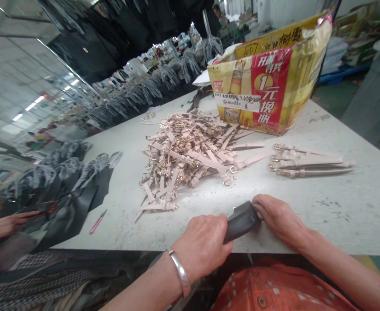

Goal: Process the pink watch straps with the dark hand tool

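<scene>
A black handheld tool is at the table's front edge. My left hand, with a silver bracelet at the wrist, is wrapped round its near end. My right hand is closed at the tool's far end; what its fingers pinch, if anything, is hidden. Beyond my hands lies a large heap of pale pink buckled straps. A small bundle of similar straps lies to the right, buckles toward the left.
A yellow and red cardboard box stands behind the heap. On the left, a pink-handled cutter lies near black pieces. Another person's hand is at the far left. A grey bin stands at the right.
</scene>
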Tool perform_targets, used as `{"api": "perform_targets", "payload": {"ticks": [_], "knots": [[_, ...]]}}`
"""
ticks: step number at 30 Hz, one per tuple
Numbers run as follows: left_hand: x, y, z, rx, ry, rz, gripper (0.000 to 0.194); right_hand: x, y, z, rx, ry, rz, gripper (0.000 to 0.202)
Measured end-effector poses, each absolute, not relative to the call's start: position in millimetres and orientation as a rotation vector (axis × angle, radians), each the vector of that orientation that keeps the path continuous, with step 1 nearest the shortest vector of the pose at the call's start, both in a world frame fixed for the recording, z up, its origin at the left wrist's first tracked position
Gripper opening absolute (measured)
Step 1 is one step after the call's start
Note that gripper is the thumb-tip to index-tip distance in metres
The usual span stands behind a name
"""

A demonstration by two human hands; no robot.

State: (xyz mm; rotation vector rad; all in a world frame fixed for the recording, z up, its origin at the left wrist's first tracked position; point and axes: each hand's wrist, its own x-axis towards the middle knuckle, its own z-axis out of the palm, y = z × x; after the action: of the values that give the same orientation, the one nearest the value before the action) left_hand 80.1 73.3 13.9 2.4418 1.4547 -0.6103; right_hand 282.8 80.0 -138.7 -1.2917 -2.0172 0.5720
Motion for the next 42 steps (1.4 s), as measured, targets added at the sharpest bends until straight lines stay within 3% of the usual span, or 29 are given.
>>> {"api": "perform_targets", "payload": {"ticks": [7, 11, 19, 29, 42], "knots": [[81, 70, 7, 2.421, 1.482, -0.6, 0.024, 282, 74, -131, -1.336, -1.953, 0.583, 0.016], [74, 67, 8, 2.42, 1.47, -0.603, 0.023, 287, 69, -134, -1.32, -2.035, 0.457, 0.024], [81, 86, 14, 2.423, 1.427, -0.67, 0.022, 290, 69, -140, -1.301, -1.969, 0.605, 0.037], [65, 82, -2, 2.291, 1.606, -0.467, 0.028, 294, 71, -147, -1.284, -1.928, 0.614, 0.042], [37, 90, -4, 2.112, 1.651, -0.374, 0.027, 293, 72, -142, -1.272, -1.997, 0.611, 0.023]]}}
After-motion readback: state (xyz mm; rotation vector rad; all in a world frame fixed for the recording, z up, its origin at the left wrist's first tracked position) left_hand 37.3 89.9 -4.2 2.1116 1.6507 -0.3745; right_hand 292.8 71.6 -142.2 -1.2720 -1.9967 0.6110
